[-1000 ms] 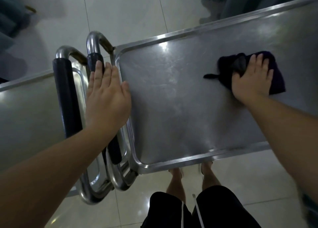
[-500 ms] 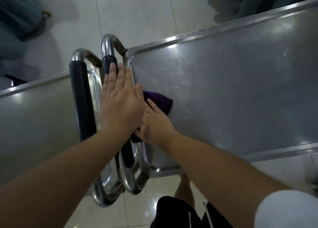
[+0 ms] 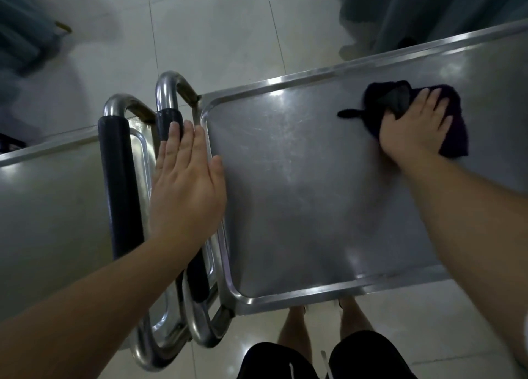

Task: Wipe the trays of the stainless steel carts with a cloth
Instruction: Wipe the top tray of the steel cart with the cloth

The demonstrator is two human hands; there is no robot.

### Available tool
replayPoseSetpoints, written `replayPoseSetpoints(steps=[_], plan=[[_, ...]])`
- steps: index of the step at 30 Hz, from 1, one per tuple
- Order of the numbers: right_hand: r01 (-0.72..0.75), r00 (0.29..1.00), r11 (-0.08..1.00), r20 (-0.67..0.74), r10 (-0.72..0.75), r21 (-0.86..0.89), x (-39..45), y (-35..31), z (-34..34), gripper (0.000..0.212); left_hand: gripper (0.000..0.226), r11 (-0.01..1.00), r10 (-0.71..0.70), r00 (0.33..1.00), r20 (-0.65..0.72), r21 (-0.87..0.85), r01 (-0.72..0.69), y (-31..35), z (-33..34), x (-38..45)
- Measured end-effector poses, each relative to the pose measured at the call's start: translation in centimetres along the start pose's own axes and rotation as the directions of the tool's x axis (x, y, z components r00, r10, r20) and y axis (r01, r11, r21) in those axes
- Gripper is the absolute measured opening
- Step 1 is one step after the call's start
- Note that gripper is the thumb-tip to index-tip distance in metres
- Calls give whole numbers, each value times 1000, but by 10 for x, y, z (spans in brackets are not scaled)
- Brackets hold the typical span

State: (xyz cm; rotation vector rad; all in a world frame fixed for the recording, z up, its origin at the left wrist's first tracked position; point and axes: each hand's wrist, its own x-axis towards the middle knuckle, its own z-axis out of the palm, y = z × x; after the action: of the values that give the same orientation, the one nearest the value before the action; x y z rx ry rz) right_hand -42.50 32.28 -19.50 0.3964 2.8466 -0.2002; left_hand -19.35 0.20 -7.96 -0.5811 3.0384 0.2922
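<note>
Two stainless steel carts stand side by side. On the top tray (image 3: 300,195) of the right cart lies a dark purple cloth (image 3: 454,127), far out toward the right. My right hand (image 3: 414,130) presses flat on the cloth, fingers spread over it. My left hand (image 3: 185,184) rests flat, fingers straight, on the black-sleeved push handle (image 3: 168,118) and left rim of that cart. The left cart's tray (image 3: 51,207) lies bare at the left, with its own black-sleeved handle (image 3: 120,184) beside my left hand.
Pale glossy floor tiles (image 3: 211,35) surround the carts. Teal fabric furniture stands at the top left (image 3: 23,27), and a teal curtain hangs at the top right (image 3: 423,15). My legs and black shorts (image 3: 323,358) are right at the tray's near edge.
My right hand has swept the cloth from the tray's left end, next to my left hand, back out to the right. The left hand has stayed on the handle.
</note>
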Motion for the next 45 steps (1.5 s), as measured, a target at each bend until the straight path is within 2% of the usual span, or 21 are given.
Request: replayPoseSetpoints(steps=[2, 3, 6, 8, 10, 12, 15, 16, 18, 21, 23, 25, 27, 29, 34, 36, 37, 39, 41, 43, 45], plan=[[-14, 1000, 998, -14, 14, 54, -24, -43, 8, 88, 68, 1000, 0, 1000, 6, 2, 0, -1, -1, 1], [40, 999, 998, -9, -39, 57, -43, -68, 14, 89, 68, 1000, 4, 1000, 10, 1, -4, -1, -1, 1], [323, 944, 946, 77, -322, -1, -127, -139, 38, 93, 67, 1000, 7, 1000, 7, -10, -6, 1, 0, -1], [573, 813, 820, 130, -568, 0, -189, -176, 56, 90, 65, 1000, 7, 1000, -16, -14, -8, -1, 1, 0], [801, 580, 597, 200, -790, 35, -238, -195, 71, 88, 62, 999, 41, 999, -34, -5, -41, -4, 1, 3], [899, 404, 433, 258, -878, 64, -250, -196, 75, 94, 62, 998, 68, 997, -31, -3, -68, -4, 2, 5], [960, 254, 276, 275, -927, 44, -217, -176, 69, 82, 65, 1000, 12, 1000, -23, 9, -12, -3, 3, 2], [964, 243, 263, 287, -926, 33, -199, -166, 65, 79, 64, 1000, 24, 999, -21, 2, -24, -3, 3, 2], [924, 354, 379, 262, -898, 50, -154, -141, 51, 82, 65, 999, 35, 999, -10, -18, -36, -4, 3, 1], [752, 645, 655, 125, -754, 68, -72, -95, 19, 85, 68, 999, 36, 999, 4, -14, -36, -5, 2, 1], [527, 849, 849, 24, -528, 36, -12, -62, -2, 84, 68, 999, 32, 999, 5, -20, -31, -3, 2, 0], [189, 982, 981, -12, -189, 38, 35, -41, -17, 82, 68, 999, 25, 1000, 6, -21, -25, -4, 2, -1], [-59, 998, 996, 25, 58, 60, 52, -43, -19, 81, 69, 1000, 28, 1000, 8, -14, -27, -4, 2, -1], [-111, 994, 991, 18, 110, 77, 40, -65, -11, 82, 69, 999, 26, 1000, 13, -19, -26, -4, 2, -1], [187, 981, 982, 57, -186, -10, -62, -168, 27, 89, 67, 1000, 20, 999, 30, -24, -20, -3, -2, -1], [390, 918, 918, 111, -381, -67, -113, -208, 41, 91, 66, 1000, 19, 999, 35, -24, -18, -2, -3, -1], [533, 843, 842, 132, -521, -79, -135, -224, 48, 90, 66, 1000, 18, 999, 36, -22, -17, -1, -3, 0], [797, 598, 601, 210, -774, -58, -167, -243, 58, 78, 65, 1000, 19, 999, 37, -11, -19, 1, -5, 1], [916, 392, 399, 267, -880, -28, -173, -248, 59, 72, 66, 1000, 25, 999, 48, -1, -25, 3, -5, 2], [956, 287, 294, 293, -912, -21, -162, -241, 54, 74, 66, 1000, 27, 998, 49, 0, -27, 2, -6, 1], [964, 263, 266, 285, -922, -28, -136, -226, 46, 76, 66, 1000, 25, 999, 46, -12, -25, 1, -5, 1]])
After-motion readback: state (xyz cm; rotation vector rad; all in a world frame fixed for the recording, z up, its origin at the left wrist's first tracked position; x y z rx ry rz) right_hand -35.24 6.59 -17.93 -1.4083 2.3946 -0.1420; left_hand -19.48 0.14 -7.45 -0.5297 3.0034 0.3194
